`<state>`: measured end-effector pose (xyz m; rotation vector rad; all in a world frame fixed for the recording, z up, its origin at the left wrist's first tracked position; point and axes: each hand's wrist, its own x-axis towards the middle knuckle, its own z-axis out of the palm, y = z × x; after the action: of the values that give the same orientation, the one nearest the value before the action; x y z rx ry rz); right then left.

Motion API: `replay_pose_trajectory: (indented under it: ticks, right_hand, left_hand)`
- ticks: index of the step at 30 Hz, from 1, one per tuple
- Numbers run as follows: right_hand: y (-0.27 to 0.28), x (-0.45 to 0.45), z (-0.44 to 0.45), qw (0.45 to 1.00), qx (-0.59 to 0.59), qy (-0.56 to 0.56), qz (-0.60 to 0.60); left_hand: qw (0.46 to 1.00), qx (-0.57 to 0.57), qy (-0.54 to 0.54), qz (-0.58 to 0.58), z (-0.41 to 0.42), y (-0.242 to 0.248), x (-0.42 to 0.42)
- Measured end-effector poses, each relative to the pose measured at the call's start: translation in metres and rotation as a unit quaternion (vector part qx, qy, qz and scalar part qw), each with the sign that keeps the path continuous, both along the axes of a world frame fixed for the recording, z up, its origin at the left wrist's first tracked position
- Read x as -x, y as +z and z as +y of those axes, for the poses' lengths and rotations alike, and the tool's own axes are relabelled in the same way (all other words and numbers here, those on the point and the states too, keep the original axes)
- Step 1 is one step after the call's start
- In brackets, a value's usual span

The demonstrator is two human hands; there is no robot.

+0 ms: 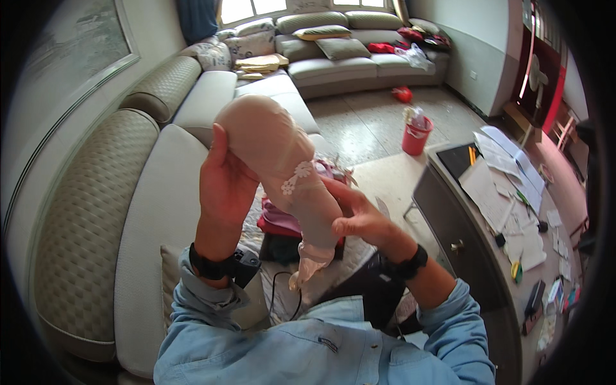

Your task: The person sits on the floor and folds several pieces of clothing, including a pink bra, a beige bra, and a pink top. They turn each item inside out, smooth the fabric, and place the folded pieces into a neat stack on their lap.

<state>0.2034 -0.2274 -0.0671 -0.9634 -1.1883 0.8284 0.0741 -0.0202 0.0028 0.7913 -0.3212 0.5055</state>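
Note:
A pale pink-beige fabric garment [293,187], rounded and smooth at its upper end, with white flower-shaped trim, is raised between both hands. My left hand [228,183] holds its rounded end from the left, the thumb upright along the edge. Farther down, my right hand [358,211] grips its right side, thumb in front and fingers partly hidden behind. The thin, shiny lower end hangs towards my shirt. Below and behind it lies a pile of folded clothes [279,219], pink, red and dark, partly covered by the garment. What kind of garment it is, I cannot tell.
A pale sofa [159,202] runs along the left, with cushions and folded yellow cloths [260,63] farther back. At the right, a desk [500,269] bears papers, pencils and scissors. A red bucket [417,137] and a red bag [402,95] are on the floor.

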Motion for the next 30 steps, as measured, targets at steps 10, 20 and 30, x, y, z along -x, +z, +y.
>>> replay_pose_trajectory:
  ticks: [10, 20, 30]
  right_hand:
    - [0.015, 0.033, -0.097, 0.993, 0.038, -0.105, 0.03]
    - [0.045, -0.01, -0.137, 0.956, 0.037, -0.199, -0.211]
    - [0.041, -0.024, -0.17, 0.987, -0.036, -0.154, 0.033]
  left_hand:
    - [0.997, -0.01, 0.016, 0.073, -0.064, -0.022, 0.004]
    - [0.993, 0.064, -0.005, 0.095, 0.0, -0.04, -0.021]
    - [0.979, 0.141, -0.037, 0.139, 0.013, -0.08, -0.025]
